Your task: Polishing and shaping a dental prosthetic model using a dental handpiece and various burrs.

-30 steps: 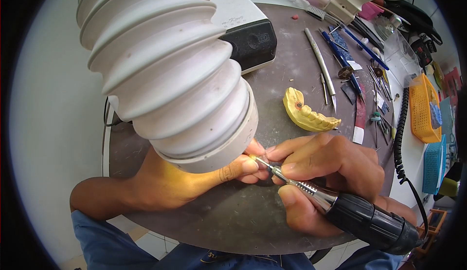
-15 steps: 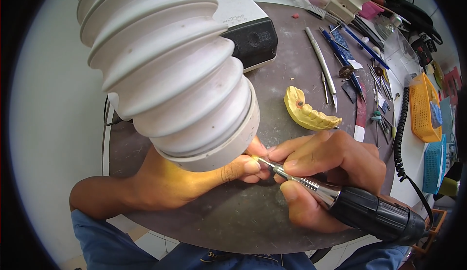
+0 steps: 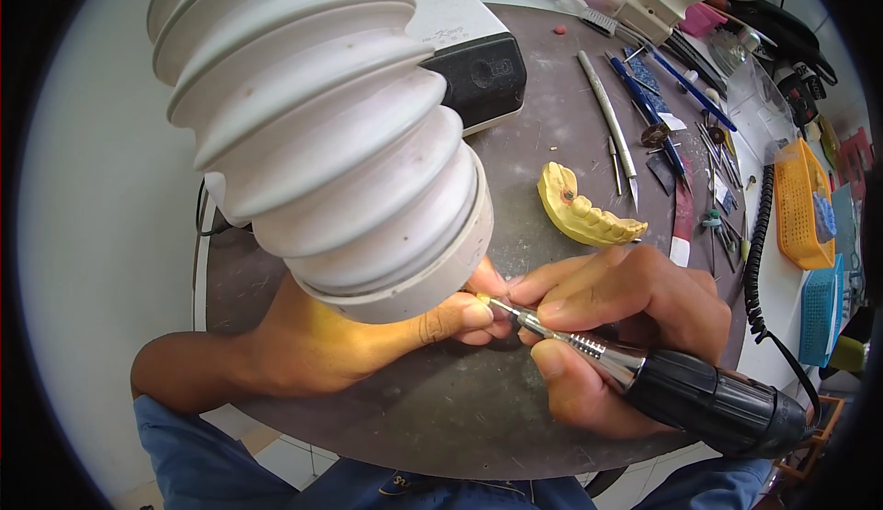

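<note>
My right hand [image 3: 635,312] is closed around a rotary handpiece [image 3: 681,390] with a metal nose and a black body. Its thin bur points left and meets a tiny yellowish piece [image 3: 484,299] pinched between the thumb and fingers of my left hand [image 3: 368,344]. That piece is too small and too covered by the fingertips to name. The wide mouth of a white ribbed hose [image 3: 368,188] hangs right over my left hand and hides part of it. Just beyond my right hand lies a yellow dental model [image 3: 589,211] with a row of teeth and a gap holding a dark spot.
A white and black box [image 3: 478,78] stands behind the hose. Right of the model lie a knife [image 3: 607,110], a blue pen-like tool [image 3: 644,105] and several loose burs. Orange [image 3: 802,202] and blue baskets [image 3: 821,312] line the right edge, beside a coiled black cord [image 3: 759,252].
Both hands stay almost in place. The handpiece and my right hand have shifted only very slightly; the bur still meets the small piece.
</note>
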Available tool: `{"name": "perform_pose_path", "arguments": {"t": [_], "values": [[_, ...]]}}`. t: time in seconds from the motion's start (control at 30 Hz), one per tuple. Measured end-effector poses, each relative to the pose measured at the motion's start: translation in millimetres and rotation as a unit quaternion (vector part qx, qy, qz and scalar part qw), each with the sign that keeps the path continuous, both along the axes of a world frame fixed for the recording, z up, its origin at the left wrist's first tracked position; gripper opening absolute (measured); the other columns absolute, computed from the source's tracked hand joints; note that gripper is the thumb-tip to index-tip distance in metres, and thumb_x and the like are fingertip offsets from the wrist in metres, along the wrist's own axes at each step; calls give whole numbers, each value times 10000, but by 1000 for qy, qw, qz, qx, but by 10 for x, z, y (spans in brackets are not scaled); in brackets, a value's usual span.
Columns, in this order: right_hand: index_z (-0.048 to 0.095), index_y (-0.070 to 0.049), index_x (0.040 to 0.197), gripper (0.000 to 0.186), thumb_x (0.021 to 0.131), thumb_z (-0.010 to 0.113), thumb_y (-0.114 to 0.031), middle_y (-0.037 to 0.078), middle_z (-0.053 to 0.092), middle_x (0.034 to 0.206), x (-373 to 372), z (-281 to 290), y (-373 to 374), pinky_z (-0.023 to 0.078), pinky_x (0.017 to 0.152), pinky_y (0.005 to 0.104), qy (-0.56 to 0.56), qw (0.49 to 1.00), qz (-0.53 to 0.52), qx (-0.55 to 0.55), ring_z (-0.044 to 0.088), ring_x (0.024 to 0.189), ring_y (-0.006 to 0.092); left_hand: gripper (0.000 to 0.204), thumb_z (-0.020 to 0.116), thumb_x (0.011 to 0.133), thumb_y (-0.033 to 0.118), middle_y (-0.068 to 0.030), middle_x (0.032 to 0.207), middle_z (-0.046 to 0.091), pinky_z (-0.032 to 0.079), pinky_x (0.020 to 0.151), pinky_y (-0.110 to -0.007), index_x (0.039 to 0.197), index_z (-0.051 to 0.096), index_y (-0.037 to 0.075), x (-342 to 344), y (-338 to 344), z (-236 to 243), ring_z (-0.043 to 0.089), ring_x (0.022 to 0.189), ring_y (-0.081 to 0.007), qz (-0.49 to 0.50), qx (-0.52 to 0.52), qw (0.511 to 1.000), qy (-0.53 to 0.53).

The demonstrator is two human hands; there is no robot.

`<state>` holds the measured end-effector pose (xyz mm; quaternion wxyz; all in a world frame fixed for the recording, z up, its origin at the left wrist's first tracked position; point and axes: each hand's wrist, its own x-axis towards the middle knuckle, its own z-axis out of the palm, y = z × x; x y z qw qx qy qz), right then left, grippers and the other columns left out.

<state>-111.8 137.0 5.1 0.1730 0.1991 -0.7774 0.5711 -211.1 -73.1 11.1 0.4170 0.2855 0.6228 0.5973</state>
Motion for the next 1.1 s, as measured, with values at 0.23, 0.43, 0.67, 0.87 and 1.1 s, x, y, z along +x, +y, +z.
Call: {"name": "perform_pose_path", "arguments": {"t": [0.23, 0.43, 0.67, 0.87, 1.1], "values": [[605, 38, 951, 230, 796, 739, -68, 164, 670, 762, -60, -84, 25, 612, 746, 388, 38, 999, 27, 19, 742, 794, 327, 173, 606, 952, -50, -166, 1074, 645, 564, 893, -303, 1106, 534, -19, 8, -69, -10, 676, 1004, -191, 15, -21, 999, 23], [600, 38, 965, 233, 804, 725, -75, 157, 654, 740, -55, -75, 5, 616, 732, 402, 44, 998, 29, 20, 740, 777, 326, 172, 600, 948, -72, -168, 1076, 640, 558, 915, -309, 1096, 539, -7, 43, -94, 19, 664, 1034, -196, 29, -25, 999, -12], [612, 39, 957, 239, 788, 736, -76, 160, 656, 741, -88, -108, -11, 617, 714, 394, 43, 998, 33, 19, 741, 797, 340, 176, 612, 941, -73, -165, 1075, 645, 550, 932, -323, 1088, 543, -4, 32, -118, -6, 659, 1051, -202, 27, -32, 999, 13], [624, 39, 932, 224, 775, 740, -72, 151, 664, 751, -74, -72, -14, 611, 702, 387, 53, 998, 16, 27, 741, 798, 343, 180, 628, 928, -76, -160, 1043, 652, 558, 900, -319, 1074, 563, 7, 57, -108, -14, 667, 1018, -200, 35, -21, 999, 35], [626, 30, 915, 236, 752, 769, -65, 131, 666, 763, -122, -138, -38, 607, 699, 385, 47, 999, -2, 24, 739, 795, 328, 194, 637, 918, -83, -176, 1037, 657, 573, 860, -325, 1073, 576, 17, 4, -87, -71, 676, 969, -206, 35, -11, 998, 59]]}}
